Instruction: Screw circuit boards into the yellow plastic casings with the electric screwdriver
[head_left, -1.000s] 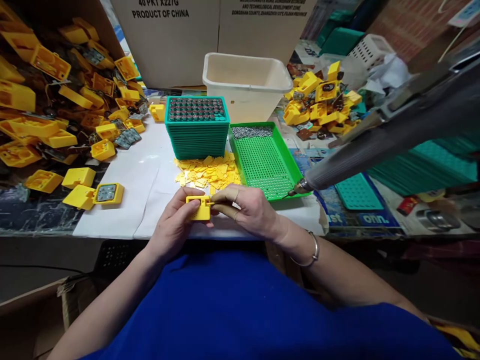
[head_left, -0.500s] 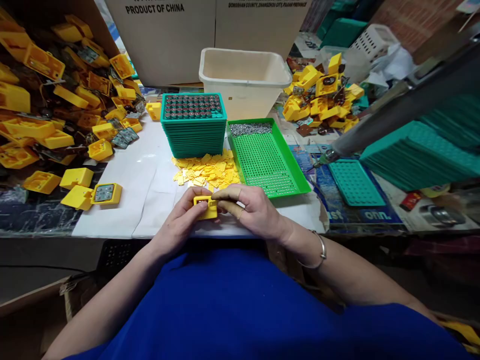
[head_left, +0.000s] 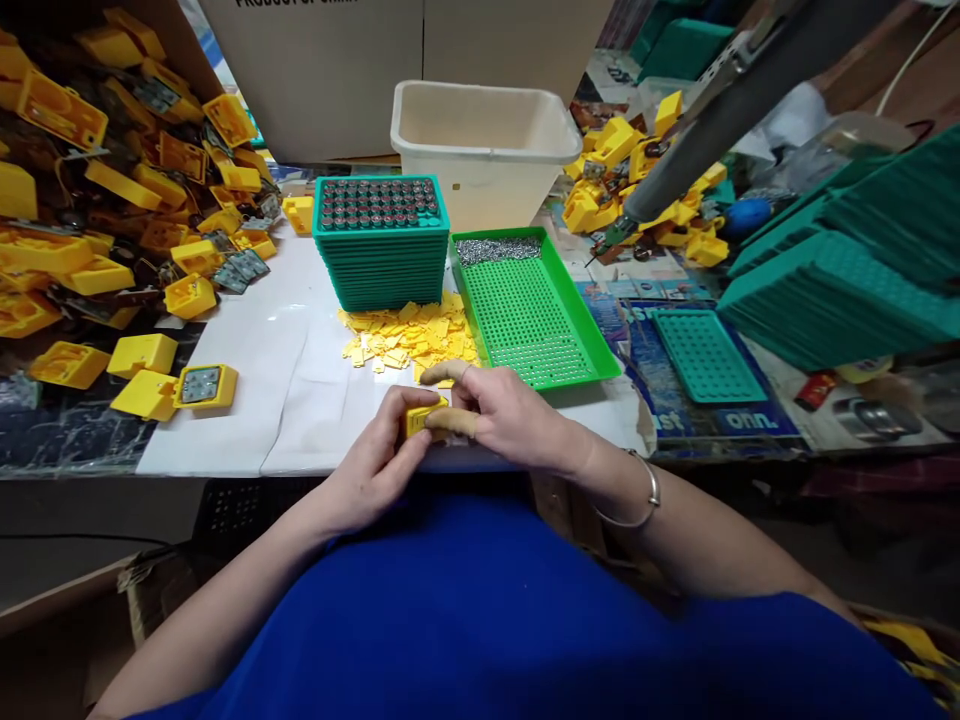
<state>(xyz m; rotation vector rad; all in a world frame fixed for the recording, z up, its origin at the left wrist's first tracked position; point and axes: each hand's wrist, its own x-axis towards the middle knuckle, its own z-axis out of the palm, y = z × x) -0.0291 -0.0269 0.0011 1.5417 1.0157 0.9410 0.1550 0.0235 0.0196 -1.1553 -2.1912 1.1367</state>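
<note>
Our two hands meet at a small yellow case (head_left: 417,421) over the near edge of the desk (head_left: 82,440).
Our left hand (head_left: 379,470) has its fingers closed around the case, thumb on the near side; our right hand (head_left: 514,415) has its covered fingers parted, one stretched past the case and another against its right side, though we cannot tell whether they pinch anything. Just beyond our fingers lies a heap of yellow chips (head_left: 409,335), with a stack of teal trays (head_left: 381,265) behind it, the top one filled with small cylinders. Ahead and to the right of our fingers, a green tray (head_left: 525,305) holds metal bits at its far end. Well left of our fingers sits an open yellow box (head_left: 223,388) with grey insides.
</note>
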